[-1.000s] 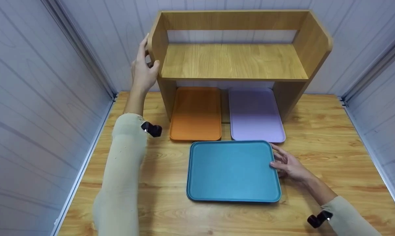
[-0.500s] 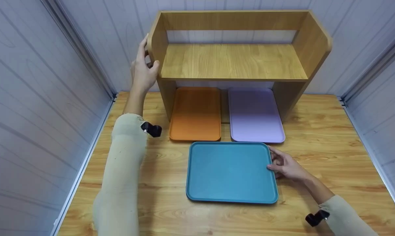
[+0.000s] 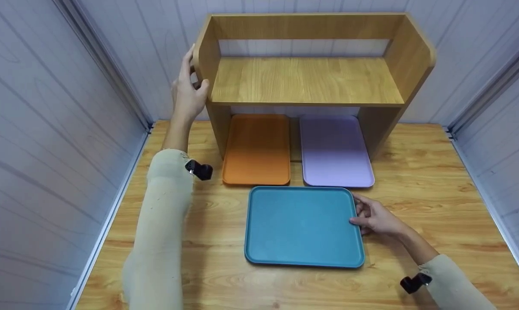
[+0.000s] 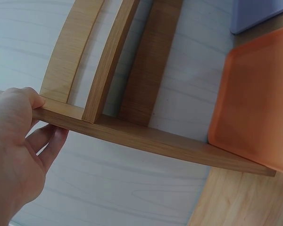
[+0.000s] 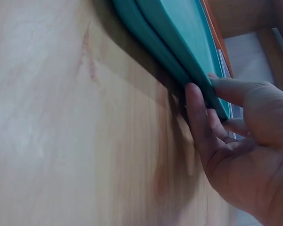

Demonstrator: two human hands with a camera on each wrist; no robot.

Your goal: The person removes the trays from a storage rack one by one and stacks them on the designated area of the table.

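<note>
Teal plastic makes up the tray (image 3: 303, 226) that lies flat on the wooden table (image 3: 423, 181), near the middle of its front half, with its long sides running left to right. The right hand (image 3: 376, 217) has it by the right-hand short edge: the thumb lies over the rim while the fingers (image 5: 198, 117) tuck under it against the table, so this grip is clamped on the teal tray, as the right wrist view shows closely. Just behind the tray, close to its far edge, lie two more trays side by side, an orange tray (image 3: 257, 148) on the left and a lilac tray (image 3: 335, 150) on the right, both reaching back under a wooden shelf unit (image 3: 307, 79) that stands at the rear of the table against the pale panelled wall (image 3: 48, 107). The left hand (image 3: 187, 92) is up at the unit's left side panel, thumb on the front edge and fingers (image 4: 49, 141) curled round behind it, so that grip is closed on the panel; the left wrist view shows the board pinched between thumb and fingers. Both forearms wear light beige sleeves (image 3: 162, 224), each with a small black camera mount at the wrist.
</note>
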